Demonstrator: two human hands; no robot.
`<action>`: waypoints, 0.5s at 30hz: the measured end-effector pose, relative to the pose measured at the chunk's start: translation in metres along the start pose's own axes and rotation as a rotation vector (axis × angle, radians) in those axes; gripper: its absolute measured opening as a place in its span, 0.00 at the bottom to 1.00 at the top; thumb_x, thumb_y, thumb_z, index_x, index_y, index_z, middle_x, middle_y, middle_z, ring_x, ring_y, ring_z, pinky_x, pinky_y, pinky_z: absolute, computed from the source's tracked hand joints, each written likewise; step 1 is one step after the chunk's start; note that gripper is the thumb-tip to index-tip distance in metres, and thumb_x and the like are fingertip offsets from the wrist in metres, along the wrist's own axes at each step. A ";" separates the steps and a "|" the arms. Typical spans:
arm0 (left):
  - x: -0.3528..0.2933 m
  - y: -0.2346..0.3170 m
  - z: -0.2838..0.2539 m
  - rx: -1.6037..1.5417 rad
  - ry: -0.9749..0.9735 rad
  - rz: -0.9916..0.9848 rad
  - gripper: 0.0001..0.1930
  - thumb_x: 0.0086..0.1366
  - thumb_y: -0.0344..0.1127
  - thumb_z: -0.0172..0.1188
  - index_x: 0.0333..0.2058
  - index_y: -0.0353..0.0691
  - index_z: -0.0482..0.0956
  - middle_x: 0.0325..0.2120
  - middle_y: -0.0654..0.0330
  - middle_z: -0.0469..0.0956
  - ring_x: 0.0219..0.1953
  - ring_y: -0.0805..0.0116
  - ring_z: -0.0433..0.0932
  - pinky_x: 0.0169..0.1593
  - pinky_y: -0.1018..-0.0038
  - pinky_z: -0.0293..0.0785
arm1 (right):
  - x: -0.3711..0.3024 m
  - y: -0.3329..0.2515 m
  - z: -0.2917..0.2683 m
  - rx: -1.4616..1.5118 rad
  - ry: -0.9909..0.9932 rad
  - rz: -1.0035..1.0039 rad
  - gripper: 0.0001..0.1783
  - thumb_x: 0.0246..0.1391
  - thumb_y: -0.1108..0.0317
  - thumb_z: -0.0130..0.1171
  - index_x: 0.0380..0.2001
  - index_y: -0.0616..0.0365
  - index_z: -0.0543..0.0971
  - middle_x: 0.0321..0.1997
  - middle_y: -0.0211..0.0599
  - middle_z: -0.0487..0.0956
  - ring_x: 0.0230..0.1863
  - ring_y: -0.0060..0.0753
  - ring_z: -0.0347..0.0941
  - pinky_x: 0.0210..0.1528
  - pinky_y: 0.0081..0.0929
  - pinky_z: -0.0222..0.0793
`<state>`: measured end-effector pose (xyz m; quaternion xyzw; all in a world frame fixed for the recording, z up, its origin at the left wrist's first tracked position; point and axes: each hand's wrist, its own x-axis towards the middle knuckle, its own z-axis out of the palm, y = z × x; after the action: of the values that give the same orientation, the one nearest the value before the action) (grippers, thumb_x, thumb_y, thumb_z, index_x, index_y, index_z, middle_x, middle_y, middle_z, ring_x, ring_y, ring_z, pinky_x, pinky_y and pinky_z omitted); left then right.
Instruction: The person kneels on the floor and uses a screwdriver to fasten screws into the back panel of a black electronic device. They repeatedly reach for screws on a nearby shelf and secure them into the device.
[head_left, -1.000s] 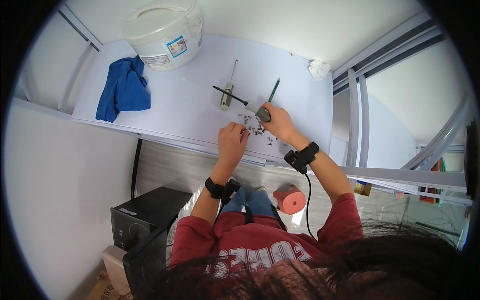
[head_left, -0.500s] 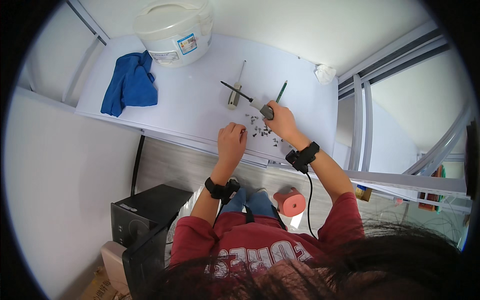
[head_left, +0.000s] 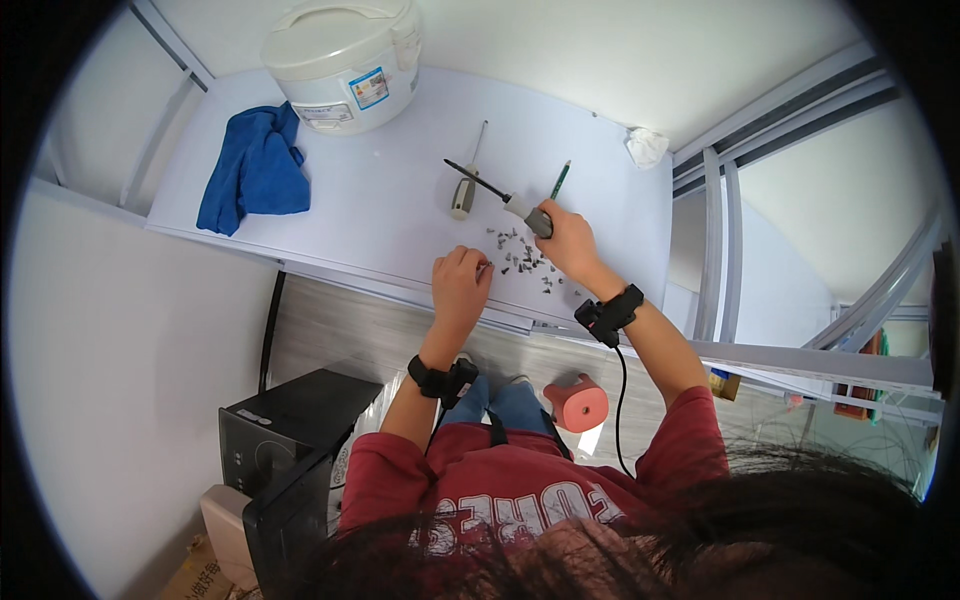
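My right hand [head_left: 568, 240] is wrapped round the grey handle of a screwdriver [head_left: 517, 206], its dark shaft pointing left and away from me. Beside the loose screws [head_left: 528, 262], my left hand [head_left: 461, 282] is closed in a pinch near the table's front edge. What its fingertips hold, if anything, is too small to make out. The several screws lie scattered between and below my two hands. Under the held shaft's line lies a second screwdriver [head_left: 463, 198] with a grey handle and thin shaft. A green pencil [head_left: 561, 180] rests just beyond my right hand.
On the white table [head_left: 370, 205] stand a white rice cooker [head_left: 345, 75] at the back left and a crumpled blue cloth [head_left: 255, 172] nearby. A crumpled white tissue [head_left: 647, 147] is at the back right. Below are a pink stool [head_left: 580, 403] and a black box-shaped appliance [head_left: 295, 410].
My right hand and its screwdriver have shifted very slightly. The left hand keeps its pinch in nearly the same place. The whole view has moved a little.
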<state>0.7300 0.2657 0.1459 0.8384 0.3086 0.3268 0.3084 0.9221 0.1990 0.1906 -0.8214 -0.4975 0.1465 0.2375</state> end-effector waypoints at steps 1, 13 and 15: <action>0.000 0.000 0.000 0.003 -0.005 -0.003 0.07 0.52 0.29 0.66 0.27 0.42 0.75 0.25 0.62 0.73 0.29 0.60 0.72 0.39 0.66 0.64 | -0.001 0.001 -0.001 0.007 -0.004 -0.001 0.19 0.40 0.72 0.61 0.41 0.54 0.73 0.30 0.49 0.80 0.33 0.57 0.76 0.36 0.46 0.72; -0.005 -0.003 -0.010 0.042 0.054 0.003 0.07 0.52 0.29 0.65 0.28 0.41 0.75 0.25 0.61 0.72 0.29 0.59 0.72 0.38 0.65 0.64 | 0.001 -0.031 0.013 0.094 -0.131 -0.056 0.20 0.44 0.66 0.66 0.40 0.58 0.72 0.27 0.50 0.79 0.31 0.55 0.77 0.34 0.42 0.73; -0.006 -0.006 -0.015 0.047 0.059 -0.009 0.06 0.52 0.29 0.64 0.28 0.41 0.75 0.25 0.61 0.72 0.29 0.58 0.72 0.38 0.65 0.64 | 0.002 -0.033 0.019 0.061 -0.115 -0.069 0.20 0.44 0.65 0.66 0.40 0.59 0.73 0.27 0.50 0.79 0.30 0.55 0.77 0.34 0.42 0.74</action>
<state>0.7137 0.2696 0.1482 0.8339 0.3291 0.3426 0.2809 0.8893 0.2186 0.1925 -0.7863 -0.5335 0.2005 0.2384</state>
